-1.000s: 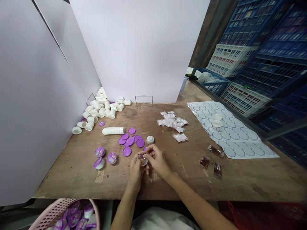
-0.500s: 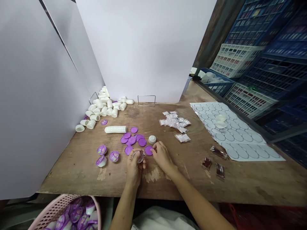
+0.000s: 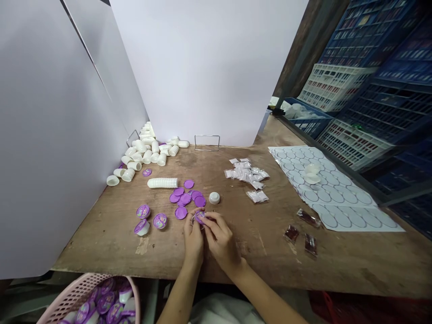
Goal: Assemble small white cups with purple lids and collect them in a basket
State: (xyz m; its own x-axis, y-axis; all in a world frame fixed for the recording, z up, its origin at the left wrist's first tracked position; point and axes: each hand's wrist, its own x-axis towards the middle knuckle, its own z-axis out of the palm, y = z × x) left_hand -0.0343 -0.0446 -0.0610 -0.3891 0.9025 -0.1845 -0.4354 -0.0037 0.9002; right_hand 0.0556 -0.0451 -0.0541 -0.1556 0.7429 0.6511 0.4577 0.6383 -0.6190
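Note:
My left hand [image 3: 193, 243] is closed around a small cup, of which only a bit of pale rim shows between the fingers. A purple lid [image 3: 200, 217] with a printed top lies over that cup, pinched by the fingers of my right hand [image 3: 221, 240]. Just beyond my hands are several loose purple lids [image 3: 185, 199] and one small white cup [image 3: 214, 198] turned bottom up. Three cups with purple lids [image 3: 160, 220] sit to the left. Behind them lies a nested row of white cups [image 3: 162, 182].
White cups [image 3: 147, 156] are heaped at the back left by white panels [image 3: 205, 67]. Clear packets [image 3: 246, 172] lie right of centre, dark red packets [image 3: 290, 233] and a circle-printed sheet [image 3: 332, 191] farther right. A pink basket [image 3: 86, 281] of lidded cups stands below the front edge.
My right hand has picked up a purple lid from the table and brought it left onto the cup in my left hand. The dark packet inside the cup is now covered.

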